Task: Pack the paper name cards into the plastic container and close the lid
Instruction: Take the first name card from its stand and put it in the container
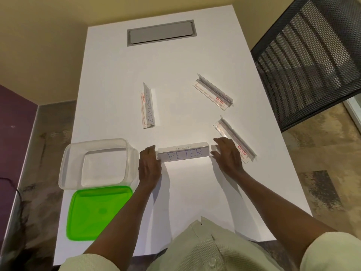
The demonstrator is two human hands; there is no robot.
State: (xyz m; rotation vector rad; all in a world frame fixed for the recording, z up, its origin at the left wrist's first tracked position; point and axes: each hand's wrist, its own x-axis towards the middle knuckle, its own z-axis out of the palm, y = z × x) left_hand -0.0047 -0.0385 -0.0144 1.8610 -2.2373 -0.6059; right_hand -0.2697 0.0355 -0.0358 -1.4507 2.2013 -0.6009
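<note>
A: Where are we w/ the cards?

B: First one. Left hand [149, 165] and right hand [227, 155] pinch the ends of the PETER card [183, 153], upright on the tabletop [175, 65].

A: Container [97, 163]?

B: Open and empty, just left of it; green lid [99, 212] off, lying nearer us. Next we lift it left into the container; 3 other cards [148, 105] wait.
</note>
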